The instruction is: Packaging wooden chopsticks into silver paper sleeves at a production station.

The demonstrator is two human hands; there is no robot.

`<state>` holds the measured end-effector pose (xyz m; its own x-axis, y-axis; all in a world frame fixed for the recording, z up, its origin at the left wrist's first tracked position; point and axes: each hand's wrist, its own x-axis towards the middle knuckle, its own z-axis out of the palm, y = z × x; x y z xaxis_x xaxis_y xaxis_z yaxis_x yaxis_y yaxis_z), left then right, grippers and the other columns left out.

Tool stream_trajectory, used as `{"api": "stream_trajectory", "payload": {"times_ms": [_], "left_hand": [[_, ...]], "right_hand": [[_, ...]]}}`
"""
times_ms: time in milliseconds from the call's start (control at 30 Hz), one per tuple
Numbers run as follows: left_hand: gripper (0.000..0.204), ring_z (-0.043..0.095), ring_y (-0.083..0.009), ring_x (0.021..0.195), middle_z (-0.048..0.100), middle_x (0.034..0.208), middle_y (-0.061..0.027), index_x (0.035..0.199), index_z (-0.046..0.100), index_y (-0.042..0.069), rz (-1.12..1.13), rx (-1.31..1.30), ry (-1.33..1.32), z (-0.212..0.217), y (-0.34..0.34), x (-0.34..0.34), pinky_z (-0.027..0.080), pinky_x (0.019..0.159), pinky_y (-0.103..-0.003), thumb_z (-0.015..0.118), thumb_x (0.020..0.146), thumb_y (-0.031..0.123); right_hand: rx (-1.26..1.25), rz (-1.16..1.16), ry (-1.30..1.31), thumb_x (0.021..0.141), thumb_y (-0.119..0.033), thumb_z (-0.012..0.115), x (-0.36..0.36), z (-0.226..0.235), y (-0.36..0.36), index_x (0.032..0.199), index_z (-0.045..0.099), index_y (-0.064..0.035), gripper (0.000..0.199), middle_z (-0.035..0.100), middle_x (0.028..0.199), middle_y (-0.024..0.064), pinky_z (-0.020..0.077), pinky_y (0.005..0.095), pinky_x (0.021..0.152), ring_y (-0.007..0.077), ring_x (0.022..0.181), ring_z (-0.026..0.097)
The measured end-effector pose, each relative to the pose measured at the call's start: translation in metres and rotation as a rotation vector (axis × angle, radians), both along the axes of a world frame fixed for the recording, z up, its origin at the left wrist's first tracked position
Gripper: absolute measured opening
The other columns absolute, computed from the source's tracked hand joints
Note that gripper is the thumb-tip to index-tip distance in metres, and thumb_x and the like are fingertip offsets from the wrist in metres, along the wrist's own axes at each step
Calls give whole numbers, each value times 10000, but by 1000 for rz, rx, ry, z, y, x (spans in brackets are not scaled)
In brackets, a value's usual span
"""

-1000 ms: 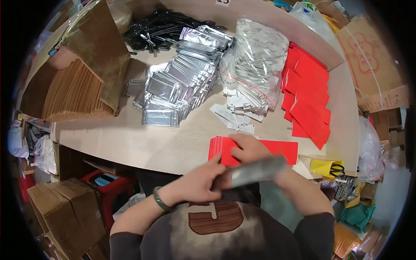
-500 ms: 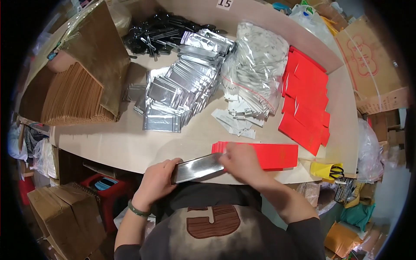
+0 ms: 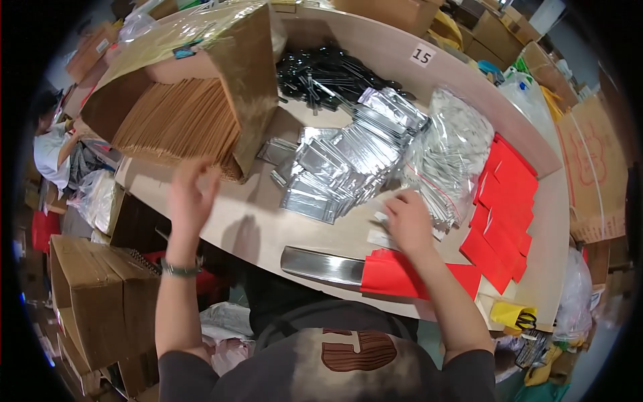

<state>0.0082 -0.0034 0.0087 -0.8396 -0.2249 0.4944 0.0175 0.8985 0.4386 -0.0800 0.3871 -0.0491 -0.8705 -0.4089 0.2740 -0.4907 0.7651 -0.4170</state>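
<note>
The left hand's (image 3: 190, 197) grip is loosely parted, seemingly empty, near brown cardboard pieces (image 3: 177, 120) in the open carton (image 3: 256, 87); the right hand's (image 3: 410, 220) is narrow over white paper slips (image 3: 380, 238), whether pinching one I cannot tell. On the counter (image 3: 268, 231), a shiny curved metal strip (image 3: 321, 266) lies with its right end in or under a red sleeve (image 3: 395, 276), left end bare: seemingly partway done. Piled silver packets (image 3: 368, 151) look unused.

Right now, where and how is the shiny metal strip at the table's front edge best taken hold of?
Probably grip the metal strip by its bare left end, coming from the left and pinching across its long sides: it is long and narrow, and red paper covers its right end.
</note>
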Motion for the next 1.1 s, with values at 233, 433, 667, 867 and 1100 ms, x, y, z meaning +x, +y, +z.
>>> {"api": "stream_trajectory", "payload": {"times_ms": [233, 433, 667, 867, 1100], "left_hand": [[250, 630, -430, 911, 664, 921, -259, 1026, 701, 30, 72, -27, -464, -16, -31, -78, 521, 799, -464, 618, 803, 104], [183, 641, -437, 903, 674, 931, -241, 934, 697, -1, 262, -163, -360, -28, -52, -82, 522, 803, -486, 584, 810, 71], [238, 635, -429, 892, 670, 967, -225, 1094, 643, -7, 362, -39, 101, -38, -51, -58, 509, 774, -455, 561, 935, 150], [219, 549, -152, 720, 599, 793, -70, 1077, 613, -27, 255, 524, 208, -26, -15, -9, 454, 666, -299, 526, 998, 158], [352, 651, -218, 760, 649, 950, -111, 1115, 601, 70, 79, 588, -273, -87, 142, 86, 519, 683, -343, 745, 838, 232]], "right_hand": [[11, 280, 197, 765, -74, 597, 24, -50, -131, 771, 626, -13, 68, 551, 842, 179, 474, 462, 728, 368, 835, 564], [-87, 392, 61, 771, -63, 601, 25, -12, -115, 833, 579, 1, 92, 524, 842, 178, 455, 470, 711, 385, 825, 551], [20, 566, -140, 801, -50, 644, 82, -7, -71, 836, 556, -65, 95, 548, 826, 129, 460, 427, 670, 350, 792, 576], [130, 455, -134, 788, -93, 691, 85, -1, -59, 844, 576, -64, 132, 563, 867, 120, 435, 420, 745, 331, 871, 565], [-243, 304, -261, 807, -91, 684, 93, -10, -57, 810, 620, -55, 73, 587, 861, 116, 438, 419, 750, 332, 853, 556]]}}
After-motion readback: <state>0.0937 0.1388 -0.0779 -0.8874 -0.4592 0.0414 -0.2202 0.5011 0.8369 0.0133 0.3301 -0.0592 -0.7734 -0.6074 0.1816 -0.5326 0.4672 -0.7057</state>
